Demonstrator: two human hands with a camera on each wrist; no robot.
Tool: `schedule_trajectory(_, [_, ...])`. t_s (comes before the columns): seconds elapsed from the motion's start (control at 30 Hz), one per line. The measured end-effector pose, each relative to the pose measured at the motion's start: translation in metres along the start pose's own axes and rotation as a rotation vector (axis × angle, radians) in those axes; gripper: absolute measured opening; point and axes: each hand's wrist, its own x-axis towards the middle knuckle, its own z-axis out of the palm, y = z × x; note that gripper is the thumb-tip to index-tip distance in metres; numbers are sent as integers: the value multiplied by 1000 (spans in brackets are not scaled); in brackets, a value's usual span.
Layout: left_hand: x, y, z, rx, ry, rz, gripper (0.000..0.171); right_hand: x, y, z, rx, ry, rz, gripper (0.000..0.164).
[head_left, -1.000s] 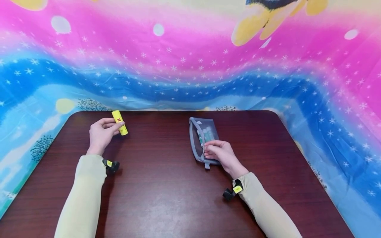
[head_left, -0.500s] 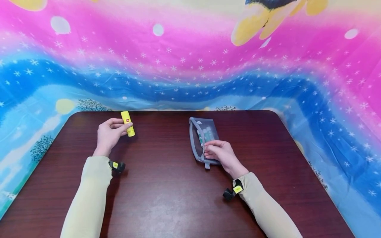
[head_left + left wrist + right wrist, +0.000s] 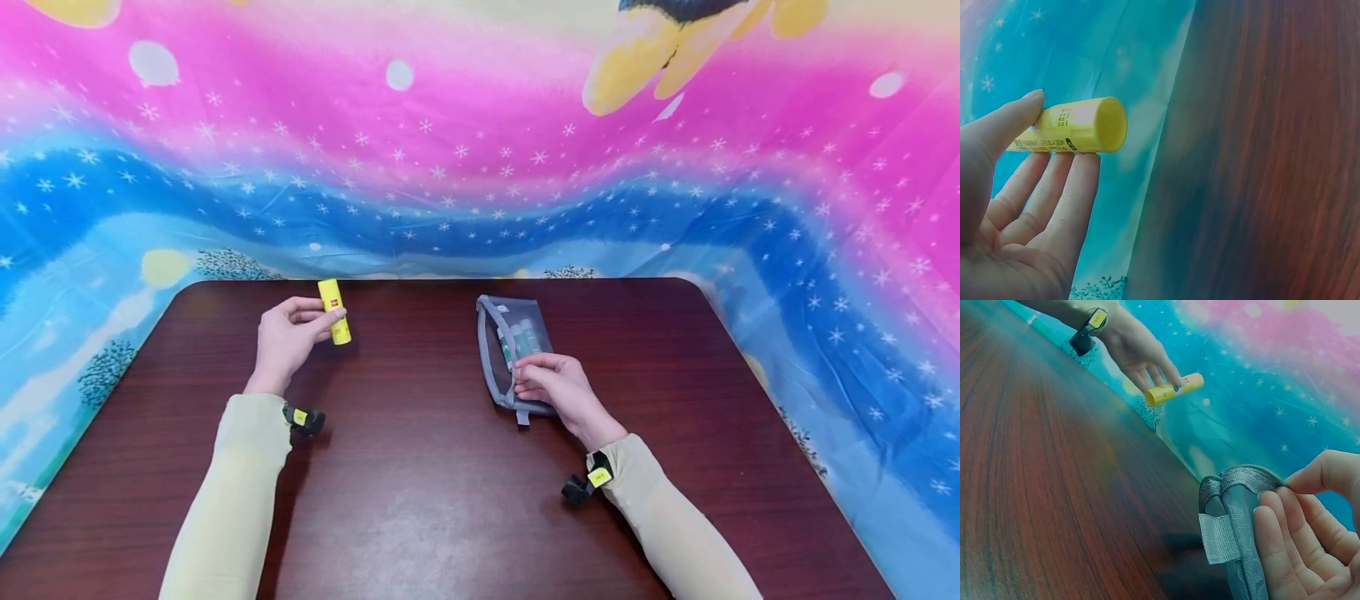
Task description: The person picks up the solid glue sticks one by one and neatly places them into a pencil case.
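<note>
A yellow glue stick (image 3: pixel 335 312) is pinched between the thumb and fingertips of my left hand (image 3: pixel 288 337), held up over the far left of the table. The left wrist view shows the round yellow end of the glue stick (image 3: pixel 1110 125) beyond the fingers. My right hand (image 3: pixel 558 390) pinches the zipper edge of a grey mesh pencil pouch (image 3: pixel 536 312) at its near end. That pouch lies with its zipper side spread apart, facing left. Inside it, white-and-green tubes (image 3: pixel 517 340) show through the mesh. A fabric tab (image 3: pixel 1219 539) sticks out from the pouch's end.
The dark brown wooden table (image 3: pixel 405 467) reaches back to a colourful curtain (image 3: pixel 465 167) with snowflakes, which stands along its far and side edges. A small black camera (image 3: pixel 306 419) sits on the left wrist, another camera (image 3: pixel 577 490) on the right.
My left hand has moved to the right with the glue stick, toward the pouch. The right hand keeps its pinch on the pouch edge, and the pouch has not moved.
</note>
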Motion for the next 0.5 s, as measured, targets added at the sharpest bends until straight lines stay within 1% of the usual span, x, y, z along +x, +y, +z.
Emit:
schedule_trajectory(0.2, [-2, 0, 9, -3, -18, 1, 53, 0, 0, 0, -8, 3, 0, 28])
schedule_trajectory(0.5, [-4, 0, 21, -8, -33, 16, 51, 0, 1, -1, -4, 5, 1, 28])
